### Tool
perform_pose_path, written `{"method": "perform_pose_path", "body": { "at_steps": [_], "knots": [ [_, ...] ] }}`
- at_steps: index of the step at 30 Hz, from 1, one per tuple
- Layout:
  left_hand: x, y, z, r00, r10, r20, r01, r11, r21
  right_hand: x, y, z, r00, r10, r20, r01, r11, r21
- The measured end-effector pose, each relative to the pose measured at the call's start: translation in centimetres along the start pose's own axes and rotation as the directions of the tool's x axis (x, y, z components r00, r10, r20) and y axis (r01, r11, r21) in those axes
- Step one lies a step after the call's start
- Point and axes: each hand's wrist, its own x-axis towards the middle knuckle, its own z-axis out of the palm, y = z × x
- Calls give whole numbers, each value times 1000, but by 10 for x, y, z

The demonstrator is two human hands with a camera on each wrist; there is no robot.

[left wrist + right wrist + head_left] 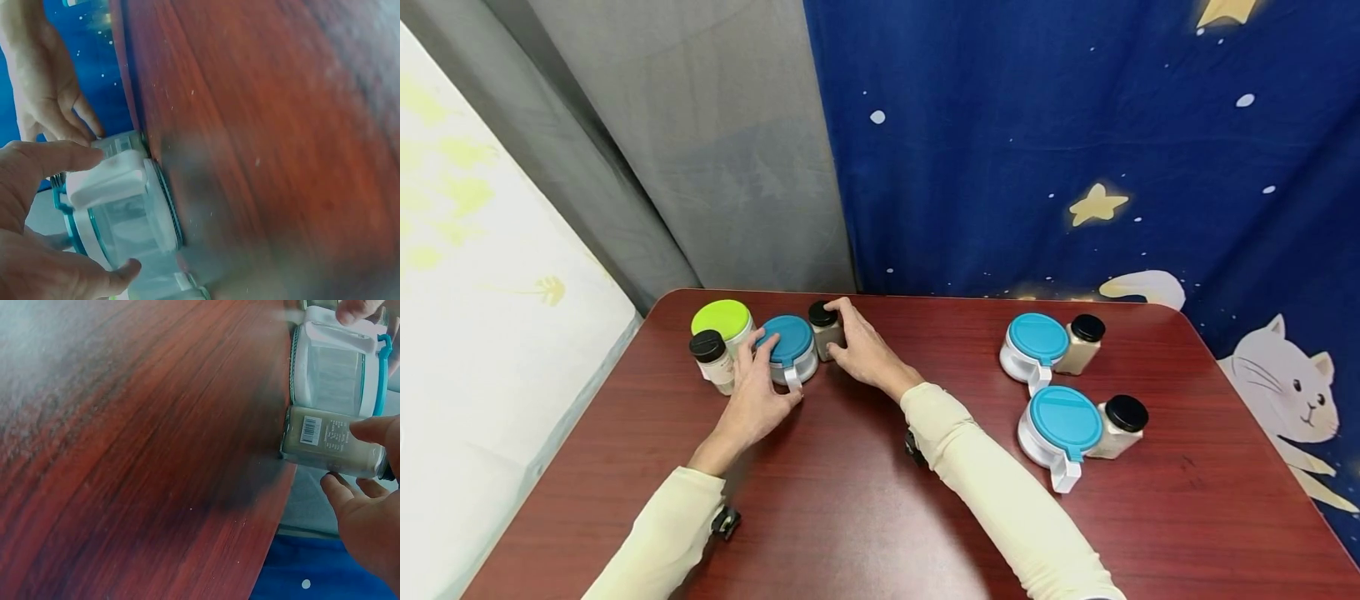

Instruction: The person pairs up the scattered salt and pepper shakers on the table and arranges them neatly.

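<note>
At the table's back left, my left hand holds a clear, white-handled jar with a blue lid. Its thumb lies by the white handle, its fingers on the jar's far side. My right hand grips a square spice jar with a black lid, thumb on one side and fingers on the other. In the right wrist view, this spice jar shows a barcode label and pale contents, and stands against the blue-lidded jar. Left of the left hand stand a green-lidded jar and a black-capped shaker.
On the right side of the table stand two blue-lidded jars, each beside a black-lidded spice jar. A grey curtain and a blue curtain hang behind the table's back edge.
</note>
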Motion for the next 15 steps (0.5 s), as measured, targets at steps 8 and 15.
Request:
{"method": "perform_pose_path", "body": {
  "at_steps": [8, 15],
  "knots": [
    [4, -10, -8, 999, 23, 47, -21, 999, -40, 5, 3, -1, 1000, -6, 13, 7, 999, -36],
    [6, -15, -13, 992, 17, 121, -9, 997, -72, 6, 6, -2, 1000, 2, 20, -2, 1000, -8]
  ]
}}
